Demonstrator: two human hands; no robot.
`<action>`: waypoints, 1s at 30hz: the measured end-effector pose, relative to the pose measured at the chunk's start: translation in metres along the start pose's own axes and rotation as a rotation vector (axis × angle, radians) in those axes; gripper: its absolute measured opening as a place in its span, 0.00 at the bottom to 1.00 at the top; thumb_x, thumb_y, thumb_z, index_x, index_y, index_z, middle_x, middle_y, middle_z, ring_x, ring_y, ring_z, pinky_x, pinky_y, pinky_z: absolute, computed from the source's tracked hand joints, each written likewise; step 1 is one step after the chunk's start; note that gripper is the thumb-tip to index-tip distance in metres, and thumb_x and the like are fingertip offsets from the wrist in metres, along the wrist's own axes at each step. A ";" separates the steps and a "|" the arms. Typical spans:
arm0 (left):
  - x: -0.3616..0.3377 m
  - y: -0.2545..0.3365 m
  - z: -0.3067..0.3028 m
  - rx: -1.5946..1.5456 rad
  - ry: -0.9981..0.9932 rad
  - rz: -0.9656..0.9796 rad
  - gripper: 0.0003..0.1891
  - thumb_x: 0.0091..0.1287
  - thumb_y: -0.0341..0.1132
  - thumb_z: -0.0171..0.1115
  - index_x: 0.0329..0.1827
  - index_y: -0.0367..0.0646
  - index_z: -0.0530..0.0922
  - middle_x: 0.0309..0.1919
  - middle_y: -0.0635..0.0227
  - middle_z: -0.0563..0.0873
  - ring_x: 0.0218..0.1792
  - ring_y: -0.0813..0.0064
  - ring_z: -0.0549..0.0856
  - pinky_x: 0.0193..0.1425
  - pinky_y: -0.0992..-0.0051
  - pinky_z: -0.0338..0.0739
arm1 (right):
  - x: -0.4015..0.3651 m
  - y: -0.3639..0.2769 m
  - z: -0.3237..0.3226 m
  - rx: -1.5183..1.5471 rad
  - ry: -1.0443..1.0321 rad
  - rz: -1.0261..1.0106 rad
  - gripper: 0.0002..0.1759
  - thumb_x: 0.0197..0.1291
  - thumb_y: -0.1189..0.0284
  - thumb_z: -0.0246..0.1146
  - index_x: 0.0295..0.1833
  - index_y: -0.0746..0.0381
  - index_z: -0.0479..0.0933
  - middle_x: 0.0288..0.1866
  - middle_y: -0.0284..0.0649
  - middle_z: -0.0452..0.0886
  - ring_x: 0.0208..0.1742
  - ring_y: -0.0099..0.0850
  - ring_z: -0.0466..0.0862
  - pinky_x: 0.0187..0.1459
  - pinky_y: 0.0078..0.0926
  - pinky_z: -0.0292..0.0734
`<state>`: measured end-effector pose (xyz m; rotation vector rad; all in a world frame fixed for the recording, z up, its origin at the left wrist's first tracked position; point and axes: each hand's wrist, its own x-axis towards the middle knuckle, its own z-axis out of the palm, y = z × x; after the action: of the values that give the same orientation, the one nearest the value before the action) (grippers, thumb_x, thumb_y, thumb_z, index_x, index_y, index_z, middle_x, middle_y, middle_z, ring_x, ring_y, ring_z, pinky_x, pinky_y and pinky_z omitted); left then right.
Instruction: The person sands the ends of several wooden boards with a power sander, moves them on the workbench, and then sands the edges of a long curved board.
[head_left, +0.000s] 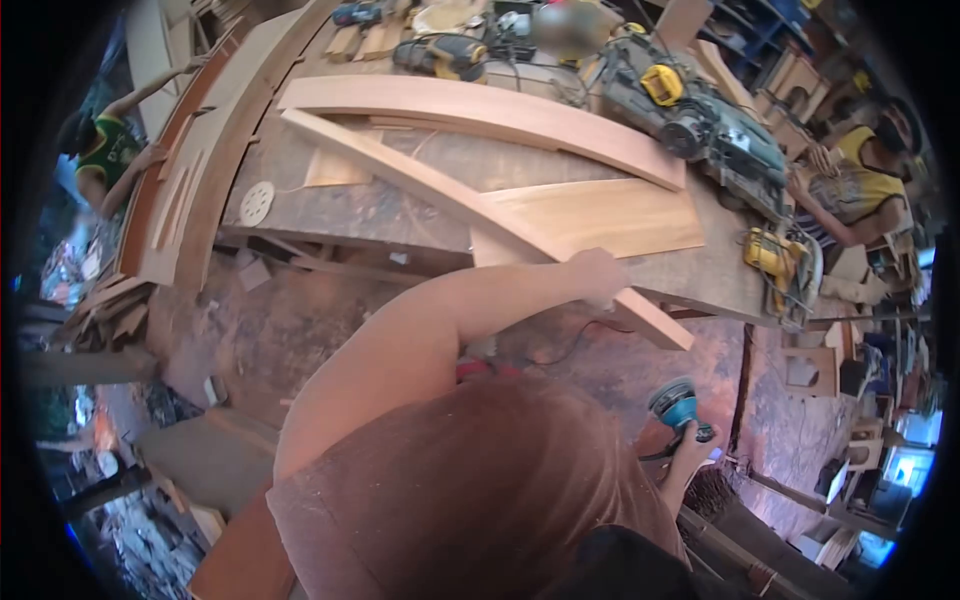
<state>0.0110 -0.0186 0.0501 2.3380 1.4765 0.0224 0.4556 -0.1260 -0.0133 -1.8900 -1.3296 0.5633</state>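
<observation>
My left hand [598, 278] is closed around a long narrow wooden bar [440, 190], close to its near end, which sticks out past the table's front edge. The bar lies slantwise over a wide pale board [610, 220], and its far end rests near a long curved wooden piece [480, 105]. Low on the right, away from the table, my right hand [692, 446] grips a teal sander [675, 405], its round pad tilted upward. A round sanding disc [257, 203] with holes lies on the table's left part.
The workbench [350, 215] carries power tools at the back and a yellow tool [770, 255] at its right corner. One person [110, 150] is at the far left beside long boards; another [860, 180] sits at the right. Boards lean at the lower left.
</observation>
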 end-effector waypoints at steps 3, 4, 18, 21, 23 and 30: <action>0.004 0.000 0.002 -0.015 -0.026 -0.053 0.21 0.55 0.51 0.73 0.48 0.51 0.88 0.38 0.57 0.90 0.42 0.52 0.89 0.48 0.56 0.84 | 0.006 -0.002 -0.004 0.042 0.027 -0.099 0.28 0.64 0.71 0.67 0.65 0.69 0.67 0.59 0.50 0.74 0.60 0.41 0.75 0.65 0.38 0.68; 0.003 0.000 -0.001 -0.008 -0.048 -0.049 0.21 0.55 0.51 0.73 0.48 0.51 0.88 0.38 0.57 0.90 0.42 0.52 0.89 0.48 0.56 0.84 | 0.011 0.004 -0.004 0.077 0.032 -0.105 0.28 0.64 0.71 0.67 0.66 0.69 0.67 0.59 0.49 0.74 0.60 0.41 0.75 0.65 0.37 0.68; 0.014 0.034 -0.013 0.204 -0.129 -0.186 0.30 0.57 0.55 0.71 0.60 0.49 0.83 0.40 0.52 0.90 0.45 0.51 0.89 0.55 0.56 0.82 | 0.088 0.012 0.032 0.863 -0.531 -0.037 0.24 0.62 0.70 0.67 0.60 0.61 0.69 0.56 0.42 0.81 0.58 0.31 0.79 0.61 0.31 0.75; 0.017 0.039 -0.018 0.234 -0.162 -0.210 0.29 0.57 0.55 0.71 0.57 0.47 0.83 0.38 0.52 0.90 0.44 0.51 0.89 0.53 0.56 0.82 | 0.109 0.007 0.042 0.853 -0.599 -0.064 0.24 0.61 0.67 0.68 0.61 0.60 0.70 0.56 0.40 0.81 0.57 0.30 0.79 0.59 0.31 0.76; 0.017 0.034 -0.015 0.206 -0.108 -0.177 0.28 0.58 0.54 0.72 0.55 0.44 0.83 0.36 0.52 0.90 0.42 0.50 0.89 0.52 0.56 0.83 | 0.120 0.000 0.046 0.861 -0.628 -0.050 0.24 0.61 0.67 0.68 0.61 0.60 0.70 0.56 0.40 0.81 0.56 0.30 0.79 0.59 0.30 0.77; 0.018 0.024 -0.008 0.101 -0.102 -0.144 0.28 0.59 0.54 0.73 0.54 0.41 0.83 0.34 0.50 0.89 0.40 0.51 0.90 0.48 0.58 0.84 | 0.141 -0.025 0.057 0.828 -0.650 -0.201 0.20 0.64 0.65 0.63 0.60 0.57 0.72 0.60 0.37 0.77 0.56 0.30 0.79 0.48 0.34 0.88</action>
<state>0.0382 -0.0091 0.0618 2.2664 1.6249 -0.2116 0.4521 0.0277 -0.0207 -0.9046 -1.3354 1.4361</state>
